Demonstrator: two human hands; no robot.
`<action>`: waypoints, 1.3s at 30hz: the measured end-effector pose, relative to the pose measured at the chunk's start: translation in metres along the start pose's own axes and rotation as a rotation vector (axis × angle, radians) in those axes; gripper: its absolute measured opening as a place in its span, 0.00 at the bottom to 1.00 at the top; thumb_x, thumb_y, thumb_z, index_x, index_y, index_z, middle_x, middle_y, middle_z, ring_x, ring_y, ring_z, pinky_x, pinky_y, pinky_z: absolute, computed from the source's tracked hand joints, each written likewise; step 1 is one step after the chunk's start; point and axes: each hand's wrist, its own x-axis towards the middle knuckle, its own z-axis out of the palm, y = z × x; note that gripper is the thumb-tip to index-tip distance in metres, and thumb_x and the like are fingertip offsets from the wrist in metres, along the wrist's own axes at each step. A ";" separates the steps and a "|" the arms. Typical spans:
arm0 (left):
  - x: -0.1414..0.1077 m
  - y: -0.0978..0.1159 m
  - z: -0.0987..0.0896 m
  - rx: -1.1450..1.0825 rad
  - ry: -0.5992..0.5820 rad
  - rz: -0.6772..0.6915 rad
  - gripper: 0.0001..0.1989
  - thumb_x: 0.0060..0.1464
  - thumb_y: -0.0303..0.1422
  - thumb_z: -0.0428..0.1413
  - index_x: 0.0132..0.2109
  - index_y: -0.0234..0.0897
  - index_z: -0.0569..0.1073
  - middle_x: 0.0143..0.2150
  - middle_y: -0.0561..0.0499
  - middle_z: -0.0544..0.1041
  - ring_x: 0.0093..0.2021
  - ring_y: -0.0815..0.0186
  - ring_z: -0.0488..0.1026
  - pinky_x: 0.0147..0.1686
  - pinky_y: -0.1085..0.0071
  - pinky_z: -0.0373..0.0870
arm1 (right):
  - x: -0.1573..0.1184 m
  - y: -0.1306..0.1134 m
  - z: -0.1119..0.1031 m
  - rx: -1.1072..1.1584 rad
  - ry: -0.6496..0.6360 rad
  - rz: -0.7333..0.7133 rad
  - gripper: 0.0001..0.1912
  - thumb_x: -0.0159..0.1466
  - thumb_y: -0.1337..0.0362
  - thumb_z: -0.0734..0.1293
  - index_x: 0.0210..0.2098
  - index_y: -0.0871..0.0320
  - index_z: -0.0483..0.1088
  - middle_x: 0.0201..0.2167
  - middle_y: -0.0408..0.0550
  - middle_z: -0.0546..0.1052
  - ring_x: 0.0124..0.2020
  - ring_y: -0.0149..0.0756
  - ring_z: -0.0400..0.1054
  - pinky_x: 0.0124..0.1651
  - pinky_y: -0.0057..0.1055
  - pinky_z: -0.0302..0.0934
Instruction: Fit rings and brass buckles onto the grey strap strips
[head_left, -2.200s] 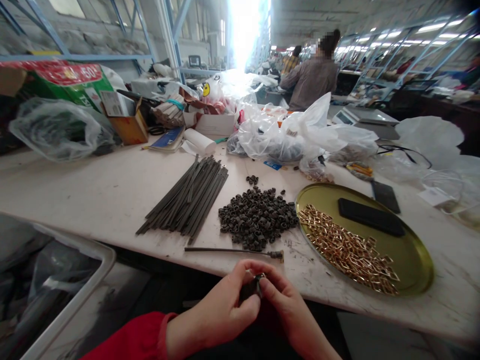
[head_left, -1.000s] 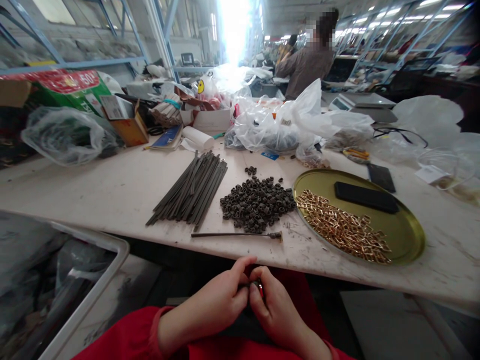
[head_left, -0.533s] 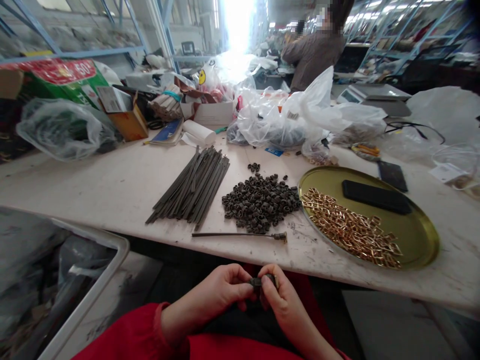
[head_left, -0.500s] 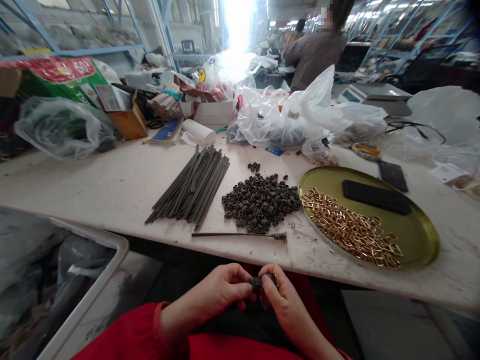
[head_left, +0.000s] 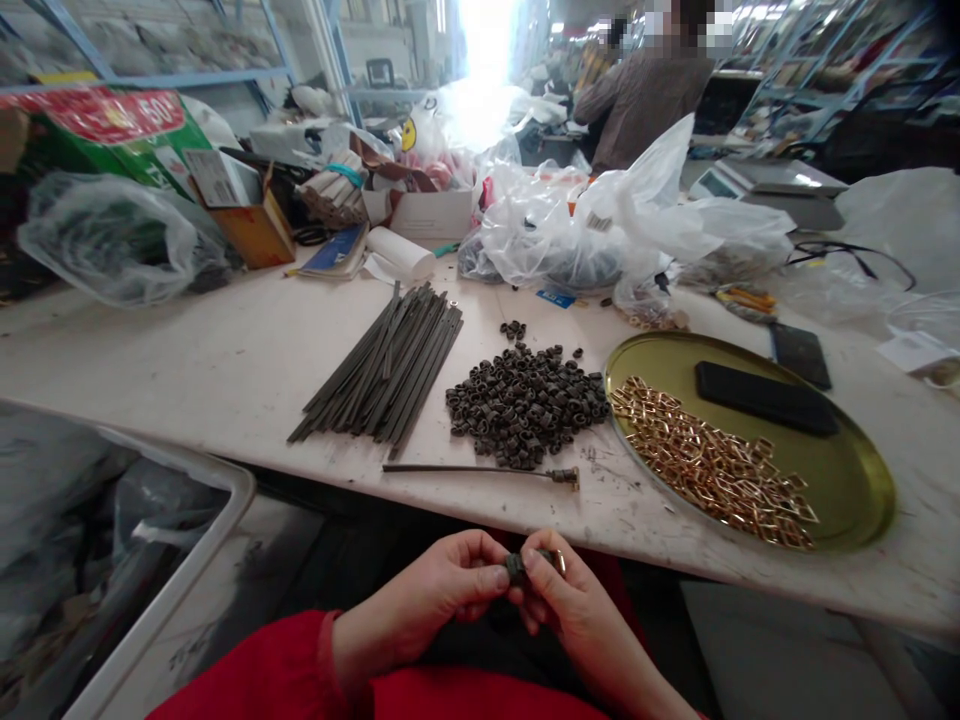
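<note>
A small dark piece (head_left: 517, 566) sits pinched between the fingertips of both hands, below the near edge of the table (head_left: 225, 370). The left hand (head_left: 442, 600) and right hand (head_left: 562, 605), each closed on it, have barely shifted over the last moments, so the fitting work goes on. Beyond lie a single strip (head_left: 472, 469), dark loops (head_left: 525, 405), a strip bundle (head_left: 390, 365) and a brass tray (head_left: 847, 480).

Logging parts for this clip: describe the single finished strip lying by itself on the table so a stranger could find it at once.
Start at the round brass tray on the white table. Left of it lies a heap of dark rings. Just nearside of that heap lies the lone strip: unlike the loose bundle of strips farther back, it lies crosswise with a small fitting on its right end.
</note>
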 end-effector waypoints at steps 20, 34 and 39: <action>-0.009 -0.019 0.013 0.339 0.113 0.057 0.12 0.47 0.38 0.59 0.33 0.31 0.71 0.27 0.53 0.73 0.24 0.74 0.61 0.23 0.78 0.53 | -0.028 -0.002 -0.006 -0.801 0.015 -0.238 0.10 0.62 0.58 0.57 0.29 0.56 0.60 0.23 0.42 0.67 0.24 0.31 0.59 0.28 0.29 0.54; -0.012 0.021 0.027 1.162 -0.004 0.148 0.13 0.56 0.32 0.47 0.30 0.34 0.74 0.26 0.53 0.74 0.26 0.70 0.67 0.26 0.77 0.58 | -0.020 -0.001 -0.009 -0.825 -0.120 -0.489 0.12 0.66 0.58 0.52 0.43 0.56 0.62 0.34 0.48 0.74 0.34 0.36 0.70 0.37 0.30 0.64; 0.013 0.044 0.020 1.470 0.165 0.388 0.07 0.56 0.34 0.51 0.37 0.37 0.73 0.33 0.52 0.75 0.31 0.66 0.70 0.30 0.74 0.60 | 0.010 -0.017 -0.029 -1.125 0.245 -0.766 0.11 0.66 0.59 0.53 0.38 0.55 0.64 0.32 0.49 0.73 0.35 0.39 0.69 0.36 0.34 0.65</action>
